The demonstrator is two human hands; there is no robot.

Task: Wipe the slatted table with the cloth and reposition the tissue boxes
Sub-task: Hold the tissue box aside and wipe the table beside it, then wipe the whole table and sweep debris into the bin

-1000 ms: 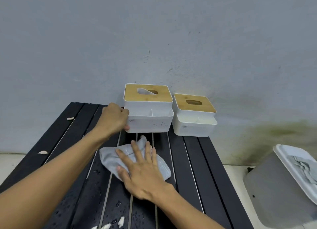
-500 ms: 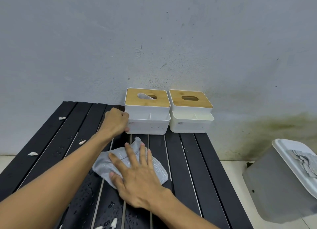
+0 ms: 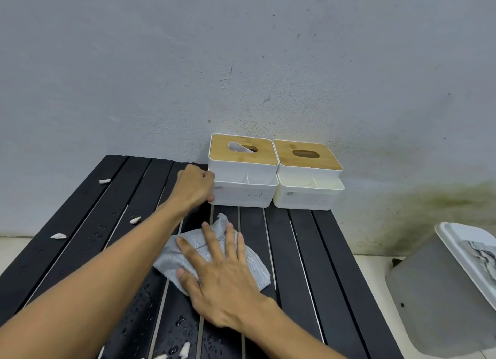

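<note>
Two white tissue boxes with bamboo lids stand side by side at the far edge of the black slatted table (image 3: 308,251), against the wall. A tissue sticks out of the left tissue box (image 3: 243,168); the slot of the right tissue box (image 3: 308,195) shows none. My left hand (image 3: 193,189) grips the left side of the left box with curled fingers. My right hand (image 3: 222,275) lies flat, fingers spread, pressing the grey cloth (image 3: 252,264) onto the slats in front of the boxes.
Small white scraps (image 3: 135,219) lie on the left slats and near the front edge, among water droplets. A grey bin (image 3: 442,299) with a white lid stands on the floor to the right of the table. The stained wall runs directly behind the boxes.
The left box has slid back and to the right, and now stands flush beside the right box. My right hand has stayed on the cloth.
</note>
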